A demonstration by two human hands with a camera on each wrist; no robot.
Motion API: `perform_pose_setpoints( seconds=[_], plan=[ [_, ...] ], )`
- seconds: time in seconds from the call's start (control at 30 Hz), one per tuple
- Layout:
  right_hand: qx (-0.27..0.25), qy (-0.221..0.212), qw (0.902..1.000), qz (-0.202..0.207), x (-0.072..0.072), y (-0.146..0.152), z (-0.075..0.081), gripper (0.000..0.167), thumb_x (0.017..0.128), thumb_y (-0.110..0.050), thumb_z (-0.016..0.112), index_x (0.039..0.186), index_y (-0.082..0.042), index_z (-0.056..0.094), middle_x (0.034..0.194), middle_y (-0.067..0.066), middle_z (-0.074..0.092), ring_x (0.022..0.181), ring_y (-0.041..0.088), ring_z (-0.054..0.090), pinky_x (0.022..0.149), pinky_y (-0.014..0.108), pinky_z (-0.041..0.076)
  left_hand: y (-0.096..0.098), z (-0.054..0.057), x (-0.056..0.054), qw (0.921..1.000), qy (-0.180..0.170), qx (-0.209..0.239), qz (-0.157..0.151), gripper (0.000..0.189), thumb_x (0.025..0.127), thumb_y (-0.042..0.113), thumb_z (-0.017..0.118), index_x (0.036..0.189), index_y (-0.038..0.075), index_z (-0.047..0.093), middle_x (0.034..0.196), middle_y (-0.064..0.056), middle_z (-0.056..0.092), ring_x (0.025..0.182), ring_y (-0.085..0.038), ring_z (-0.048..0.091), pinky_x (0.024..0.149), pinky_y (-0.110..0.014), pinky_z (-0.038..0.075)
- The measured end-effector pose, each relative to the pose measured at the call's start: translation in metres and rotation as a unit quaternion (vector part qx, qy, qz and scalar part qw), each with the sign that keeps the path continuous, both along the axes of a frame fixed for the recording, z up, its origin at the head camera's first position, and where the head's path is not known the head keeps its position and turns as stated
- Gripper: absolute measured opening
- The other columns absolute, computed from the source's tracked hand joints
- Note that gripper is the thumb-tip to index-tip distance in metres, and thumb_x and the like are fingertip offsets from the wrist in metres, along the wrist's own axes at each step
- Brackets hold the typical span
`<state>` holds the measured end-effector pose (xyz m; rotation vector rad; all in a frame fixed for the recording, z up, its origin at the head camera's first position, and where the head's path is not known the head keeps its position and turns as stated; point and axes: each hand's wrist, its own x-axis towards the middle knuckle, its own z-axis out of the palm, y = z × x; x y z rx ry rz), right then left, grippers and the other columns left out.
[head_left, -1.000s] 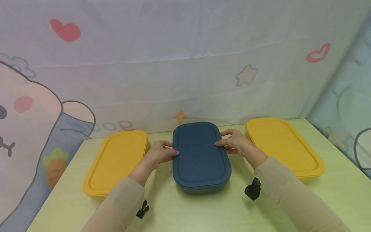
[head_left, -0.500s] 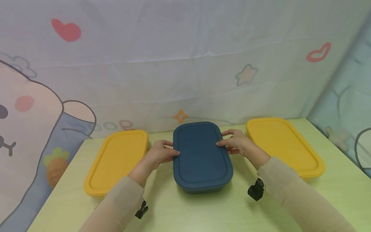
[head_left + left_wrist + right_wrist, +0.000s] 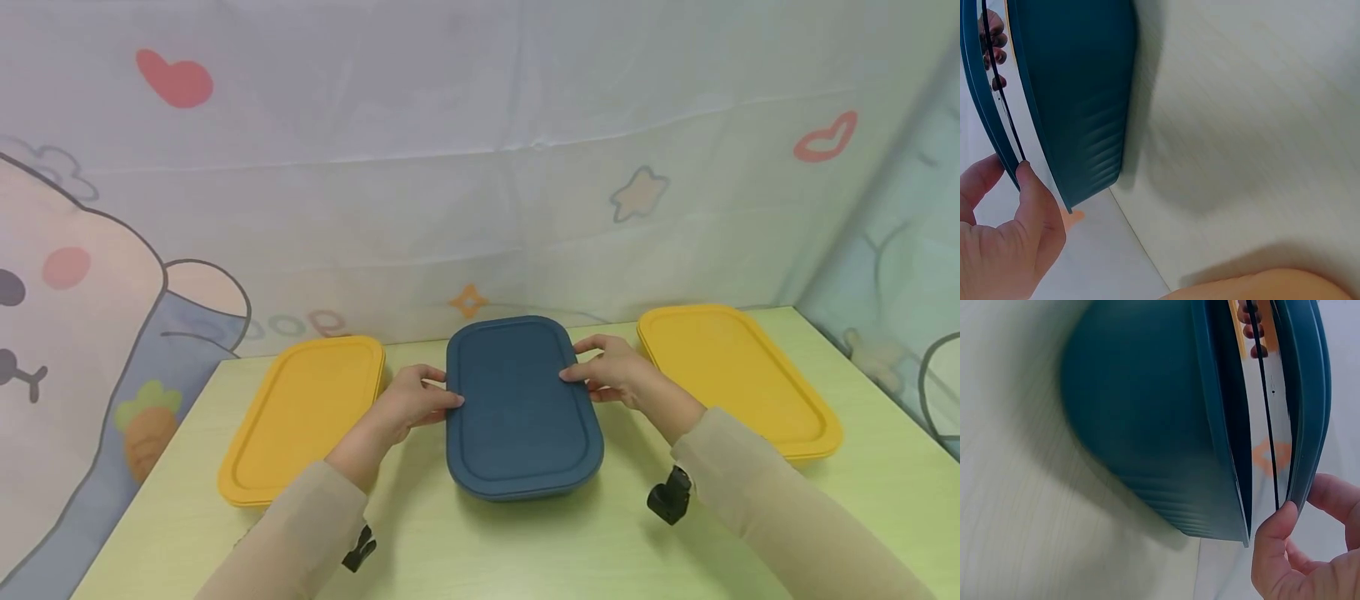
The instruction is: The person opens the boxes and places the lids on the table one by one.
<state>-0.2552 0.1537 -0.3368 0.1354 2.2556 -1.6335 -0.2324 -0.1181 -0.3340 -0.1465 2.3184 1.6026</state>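
A dark blue rectangular lid (image 3: 525,408) is held over a matching blue box (image 3: 1079,100), which stands on the table between two yellow boxes. My left hand (image 3: 411,402) pinches the lid's left edge between thumb and fingers. On the opposite edge, my right hand (image 3: 611,372) pinches it the same way. Both wrist views show a gap between the lid (image 3: 1313,394) and the rim of the box (image 3: 1147,406), with the far hand's fingers (image 3: 996,40) visible through it. From the head view the lid hides the inside of the box.
A yellow lidded box (image 3: 303,421) stands to the left, and another yellow lidded box (image 3: 738,379) to the right, behind my right forearm. The pale green table (image 3: 465,558) ends at a printed cloth backdrop (image 3: 420,208). A black wrist device (image 3: 670,495) hangs under my right sleeve.
The blue lid's front edge has come lower in the head view, so less of the box's front wall shows beneath it. Both hands keep their hold; the right forearm has shifted slightly right.
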Motion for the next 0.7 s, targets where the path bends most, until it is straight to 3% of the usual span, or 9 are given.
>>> perform_pose_setpoints(
  seconds=[0.4,0.7],
  plan=[
    [-0.001,0.001,1.0000,0.006,0.007,0.001,0.006,0.062,0.083,-0.009,0.069,0.135,0.000,0.035,0.092,0.012,0.050,0.056,0.013,0.047,0.055,0.022,0.048,0.000,0.007,0.006,1.0000,0.006,0.002,-0.006,0.050,0.084,0.000,0.066,0.127,-0.008,0.042,0.103,-0.019,0.054,0.087,-0.024,0.061,0.083,-0.035,0.051],
    [-0.004,-0.003,0.9999,0.011,0.015,0.005,0.001,0.064,0.082,-0.010,0.071,0.134,-0.001,0.034,0.094,0.013,0.051,0.059,0.015,0.049,0.057,0.024,0.050,0.000,0.006,0.014,0.9999,0.008,0.006,-0.008,0.048,0.083,-0.001,0.067,0.124,-0.008,0.044,0.095,-0.017,0.055,0.079,-0.020,0.062,0.080,-0.035,0.052]
  ],
)
